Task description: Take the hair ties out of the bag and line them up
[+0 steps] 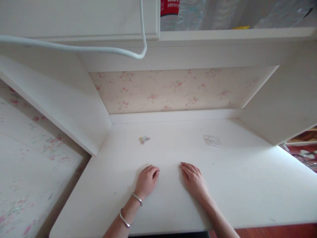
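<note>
Resting on the desk (247, 172), both hands lie near the butterfly sticker (144, 139).

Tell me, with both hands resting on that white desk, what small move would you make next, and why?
Probably reach the left hand forward to the small butterfly sticker. Both it and the right hand lie on the desk holding nothing, and the sticker is the nearest thing ahead of the left hand, with the clear patch farther right.
</note>
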The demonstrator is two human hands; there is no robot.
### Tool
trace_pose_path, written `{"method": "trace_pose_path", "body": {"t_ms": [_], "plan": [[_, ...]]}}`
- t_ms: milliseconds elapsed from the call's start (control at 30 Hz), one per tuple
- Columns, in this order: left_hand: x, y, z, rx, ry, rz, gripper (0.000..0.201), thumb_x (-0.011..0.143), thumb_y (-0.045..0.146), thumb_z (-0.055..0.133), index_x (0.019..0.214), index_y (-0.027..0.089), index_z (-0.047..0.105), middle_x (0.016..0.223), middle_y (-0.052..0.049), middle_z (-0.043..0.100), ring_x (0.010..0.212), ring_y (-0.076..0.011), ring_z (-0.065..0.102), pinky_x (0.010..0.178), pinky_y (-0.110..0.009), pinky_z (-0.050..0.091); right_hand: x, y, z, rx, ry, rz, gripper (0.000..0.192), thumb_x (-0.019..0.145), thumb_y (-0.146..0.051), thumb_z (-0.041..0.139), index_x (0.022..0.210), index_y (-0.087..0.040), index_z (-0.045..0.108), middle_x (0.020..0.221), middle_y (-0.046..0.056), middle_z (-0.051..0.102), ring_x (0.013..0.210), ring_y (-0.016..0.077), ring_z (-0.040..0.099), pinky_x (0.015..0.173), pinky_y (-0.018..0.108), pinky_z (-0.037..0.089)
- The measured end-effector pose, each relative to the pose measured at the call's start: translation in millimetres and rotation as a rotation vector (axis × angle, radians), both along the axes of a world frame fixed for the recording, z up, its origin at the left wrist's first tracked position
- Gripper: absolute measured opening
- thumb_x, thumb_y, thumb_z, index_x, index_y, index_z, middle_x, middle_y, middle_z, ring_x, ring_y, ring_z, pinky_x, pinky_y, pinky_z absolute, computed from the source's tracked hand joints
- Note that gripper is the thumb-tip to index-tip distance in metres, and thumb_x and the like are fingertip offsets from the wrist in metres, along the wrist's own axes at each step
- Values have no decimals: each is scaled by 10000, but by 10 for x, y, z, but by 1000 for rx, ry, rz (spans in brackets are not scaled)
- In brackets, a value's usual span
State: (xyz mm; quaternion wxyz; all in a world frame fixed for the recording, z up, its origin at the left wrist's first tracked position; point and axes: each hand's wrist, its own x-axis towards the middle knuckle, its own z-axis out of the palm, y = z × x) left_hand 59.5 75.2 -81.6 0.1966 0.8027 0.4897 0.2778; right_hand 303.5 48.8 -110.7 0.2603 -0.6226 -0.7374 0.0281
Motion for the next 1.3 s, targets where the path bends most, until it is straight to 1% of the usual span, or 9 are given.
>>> {"method": "trace_pose_path", "body": {"t_ms": [533, 700, 800, 867, 933, 1000, 1067, 1167, 1300], "plan": [[4, 10, -34, 7, 4, -4, 175, 869, 187, 446, 866, 215, 619, 839, -32, 638, 811, -168, 576, 757, -294, 454, -9, 18, -1, 5, 6, -4, 308, 903, -258, 398, 1094, -246, 640, 1154, 49, 617, 1065, 206, 536, 917, 388, 409], [-31, 19, 13, -66, -137, -2, 176, 868, 220, 463, 856, 203, 638, 804, -30, 629, 736, -146, 568, 706, -262, 454, 19, 41, -9, -28, 101, -9, 301, 893, -268, 406, 1074, -245, 646, 1148, 54, 617, 1075, 219, 525, 933, 417, 393], [-37, -6, 133, -170, -354, 68, 189, 878, 283, 471, 886, 189, 635, 780, -23, 615, 650, -119, 539, 611, -225, 445, -143, -39, 104, -111, 292, -29, 280, 881, -331, 444, 1033, -226, 655, 1116, 80, 622, 1079, 241, 519, 955, 440, 375], [-6, -46, 254, -218, -488, 128, 206, 883, 317, 470, 918, 187, 625, 788, -20, 616, 631, -112, 528, 575, -214, 437, -400, -165, 232, -239, 526, -2, 299, 869, -386, 481, 1057, -212, 635, 1091, 94, 624, 1056, 237, 535, 950, 427, 388], [47, -95, 388, -217, -561, 136, 203, 885, 324, 473, 922, 188, 620, 800, -21, 615, 650, -113, 531, 592, -215, 441, -739, -319, 365, -483, 839, 182, 395, 854, -421, 521, 1197, -225, 549, 1136, 86, 607, 1041, 220, 554, 913, 393, 428], [102, -139, 512, -175, -572, 111, 192, 884, 316, 482, 931, 192, 621, 790, -20, 605, 676, -117, 531, 630, -226, 449, -1071, -450, 469, -716, 1132, 433, 523, 820, -437, 582, 1286, -231, 468, 1165, 77, 591, 1048, 224, 555, 893, 383, 441], [135, -166, 609, -116, -550, 80, 190, 884, 311, 486, 942, 196, 626, 765, -19, 590, 680, -121, 523, 655, -240, 455, -1313, -521, 529, -779, 1332, 526, 512, 800, -472, 600, 1222, -191, 525, 1122, 79, 609, 1041, 235, 554, 912, 395, 422], [139, -174, 692, -37, -532, 72, 191, 888, 299, 479, 948, 197, 629, 774, -24, 585, 684, -122, 518, 657, -248, 458, -1459, -520, 569, -809, 1457, 526, 488, 742, -467, 670, 1110, -156, 592, 1069, 81, 629, 1029, 249, 554, 924, 410, 405], [137, -141, 705, 34, -529, 108, 193, 897, 278, 464, 957, 190, 626, 812, -36, 590, 707, -122, 526, 659, -246, 461, -1461, -479, 631, -906, 1539, 542, 488, 673, -391, 751, 1072, -148, 612, 992, 66, 652, 975, 234, 579, 904, 396, 417]]}}
